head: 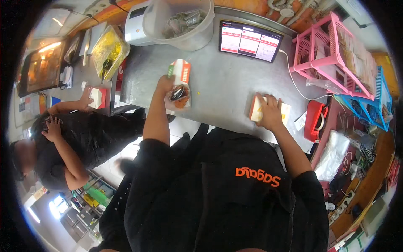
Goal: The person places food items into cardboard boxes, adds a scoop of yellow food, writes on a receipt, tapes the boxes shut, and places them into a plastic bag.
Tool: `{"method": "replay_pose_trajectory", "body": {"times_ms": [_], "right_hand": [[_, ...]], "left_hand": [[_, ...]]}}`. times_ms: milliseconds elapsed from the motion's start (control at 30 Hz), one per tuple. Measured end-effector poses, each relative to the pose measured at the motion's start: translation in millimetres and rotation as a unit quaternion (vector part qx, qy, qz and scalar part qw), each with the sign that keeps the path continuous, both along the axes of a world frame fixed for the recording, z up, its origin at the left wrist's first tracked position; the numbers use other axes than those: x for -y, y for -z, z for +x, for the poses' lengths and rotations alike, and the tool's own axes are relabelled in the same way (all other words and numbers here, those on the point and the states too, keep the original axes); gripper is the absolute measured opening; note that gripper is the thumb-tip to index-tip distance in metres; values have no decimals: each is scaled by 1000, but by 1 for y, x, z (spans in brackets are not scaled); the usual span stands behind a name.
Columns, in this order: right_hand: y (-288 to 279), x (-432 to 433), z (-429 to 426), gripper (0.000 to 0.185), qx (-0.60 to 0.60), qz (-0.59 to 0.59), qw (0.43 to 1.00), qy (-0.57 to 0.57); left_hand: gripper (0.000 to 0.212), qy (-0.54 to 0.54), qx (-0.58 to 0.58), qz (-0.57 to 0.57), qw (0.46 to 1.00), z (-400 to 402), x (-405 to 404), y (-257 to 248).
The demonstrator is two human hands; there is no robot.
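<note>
My left hand (166,84) grips the left side of an open paper food box (178,71) near the front edge of the steel table (220,82). Its printed lid stands raised, and brown fried food (182,101) shows inside beside a small dark packet (178,92). Further right, my right hand (270,110) lies over a closed cream-and-red food box (256,108), fingers spread across its top. The two boxes are well apart. How firmly the right hand grips its box is hard to tell.
A plastic tub of small packets (185,26) and a lit tablet (250,41) stand at the back. Pink basket racks (333,60), a white cable and a red tape dispenser (315,121) are at right. On the left, a co-worker's hand (85,98) holds a box near a yellow-filled container (110,52).
</note>
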State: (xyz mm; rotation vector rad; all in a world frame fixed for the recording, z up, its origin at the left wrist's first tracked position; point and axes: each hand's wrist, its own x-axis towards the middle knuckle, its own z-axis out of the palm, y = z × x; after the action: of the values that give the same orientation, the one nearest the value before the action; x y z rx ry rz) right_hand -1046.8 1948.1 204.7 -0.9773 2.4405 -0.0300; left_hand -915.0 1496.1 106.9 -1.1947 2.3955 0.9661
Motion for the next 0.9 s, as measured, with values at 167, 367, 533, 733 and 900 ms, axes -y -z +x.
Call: {"method": "replay_pose_trajectory", "body": {"times_ms": [167, 367, 533, 733, 900], "right_hand": [[3, -18, -21, 115, -50, 14, 990, 129], [7, -29, -14, 84, -164, -130, 965, 156], [12, 7, 5, 48, 31, -352, 912, 210], [10, 54, -24, 41, 12, -280, 911, 302], [33, 2, -46, 25, 57, -247, 950, 183]], "left_hand": [[49, -202, -139, -1, 969, 51, -27, 1], [34, -248, -266, 38, 931, 54, -69, -32], [27, -9, -269, -50, 962, -18, -164, -67], [24, 99, -250, 33, 962, -75, -259, -70], [25, 217, -283, 99, 929, -75, -243, -61]]}}
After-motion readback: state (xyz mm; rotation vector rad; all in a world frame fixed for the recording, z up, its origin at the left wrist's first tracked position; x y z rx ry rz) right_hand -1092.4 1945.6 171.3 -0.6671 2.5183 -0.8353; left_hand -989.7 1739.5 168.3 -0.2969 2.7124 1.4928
